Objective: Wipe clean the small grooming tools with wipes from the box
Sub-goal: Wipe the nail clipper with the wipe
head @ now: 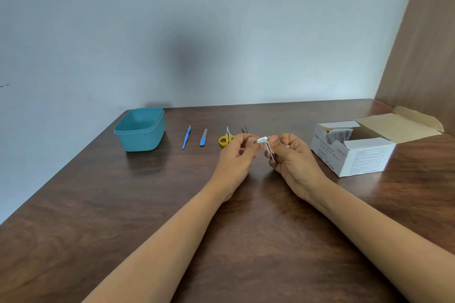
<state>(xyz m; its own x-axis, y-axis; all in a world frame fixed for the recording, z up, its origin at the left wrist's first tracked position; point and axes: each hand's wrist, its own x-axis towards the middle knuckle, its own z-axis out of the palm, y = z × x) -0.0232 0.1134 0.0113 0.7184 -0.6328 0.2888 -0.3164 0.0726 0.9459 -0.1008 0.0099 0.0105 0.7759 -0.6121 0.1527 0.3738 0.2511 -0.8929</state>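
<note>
Above the middle of the table both hands hold a silver nail clipper [267, 146] with its lever swung open. My right hand [293, 157] grips the clipper's body. My left hand [237, 155] pinches its tip, where something small and white shows; I cannot tell if that is a wipe. Behind the hands lie a blue cuticle pusher [186, 138], a blue nail file [203, 138], yellow-handled scissors [226, 138] and dark tweezers [244, 128], partly hidden by my left hand. A white box of alcohol swabs [352, 152] stands open at the right with packets inside.
A teal plastic tub [140, 130] sits at the table's back left corner. The wall runs along the far edge of the brown wooden table [123, 204]. A wooden panel rises behind the box at the right.
</note>
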